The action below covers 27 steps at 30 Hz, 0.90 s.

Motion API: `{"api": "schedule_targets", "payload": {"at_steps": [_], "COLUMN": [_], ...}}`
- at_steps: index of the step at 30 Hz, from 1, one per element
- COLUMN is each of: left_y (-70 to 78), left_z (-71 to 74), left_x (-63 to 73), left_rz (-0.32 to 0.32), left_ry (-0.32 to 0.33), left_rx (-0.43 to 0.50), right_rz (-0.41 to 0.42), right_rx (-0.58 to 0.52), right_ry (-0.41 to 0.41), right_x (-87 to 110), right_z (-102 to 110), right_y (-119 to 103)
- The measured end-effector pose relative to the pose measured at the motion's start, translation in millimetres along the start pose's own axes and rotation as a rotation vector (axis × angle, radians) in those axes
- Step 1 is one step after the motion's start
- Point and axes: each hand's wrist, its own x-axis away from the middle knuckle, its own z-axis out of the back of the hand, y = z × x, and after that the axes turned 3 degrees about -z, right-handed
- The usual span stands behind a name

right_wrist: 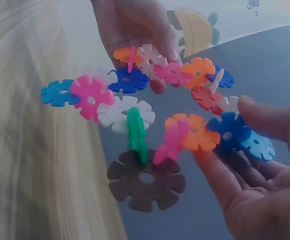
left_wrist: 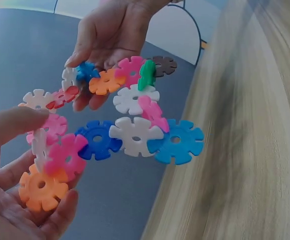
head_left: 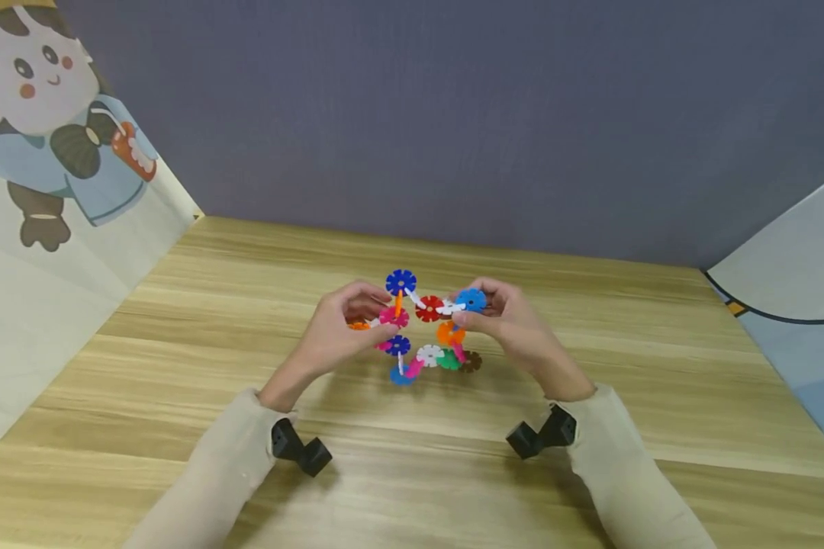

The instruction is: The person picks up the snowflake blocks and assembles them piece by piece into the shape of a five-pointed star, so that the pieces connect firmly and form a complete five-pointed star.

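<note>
Both hands hold up a closed ring of interlocking notched plastic discs, flower-shaped and in many colours, above the table. My left hand [head_left: 329, 328] grips the ring's left side, its thumb by a pink disc [head_left: 394, 317] and an orange disc [left_wrist: 43, 186] between thumb and fingers in the left wrist view. On the other side my right hand [head_left: 518, 328] pinches a light blue disc [head_left: 471, 300]. A dark blue disc [head_left: 401, 282] stands at the far corner. A brown disc [right_wrist: 145, 180] and a green disc [right_wrist: 136, 134] sit at the lower right corner.
The ring is over a wood-grain table [head_left: 412, 473]. Behind it rises a dark grey-blue panel [head_left: 453, 122]. A white panel with a cartoon figure [head_left: 48, 114] stands at the left, another pale panel [head_left: 803, 267] at the right. Each wrist wears a black camera mount [head_left: 300, 448].
</note>
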Motion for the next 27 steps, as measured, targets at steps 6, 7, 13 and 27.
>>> {"api": "schedule_targets", "payload": {"at_steps": [6,7,13,27], "left_y": [-3.1,-3.5,-5.5,-10.3], "left_z": [4.6,4.8,0.8,-21.7], "left_x": [0.1,-0.2,-4.1,-24.8], "left_rz": [-0.003,0.004,0.016,0.152], "left_ry": [0.031,0.041,0.142,0.328], "left_rx": [0.081,0.105,0.237,0.307], "right_rz": [-0.021,-0.027,-0.053,-0.079], "right_rx": [-0.099,-0.12,-0.191,-0.399], "right_ry": [0.026,0.033,0.053,0.014], "right_x": [0.5,0.8,2.7,8.5], "right_z": [2,3,4,20], "right_y": [-2,-3,-4,18]}}
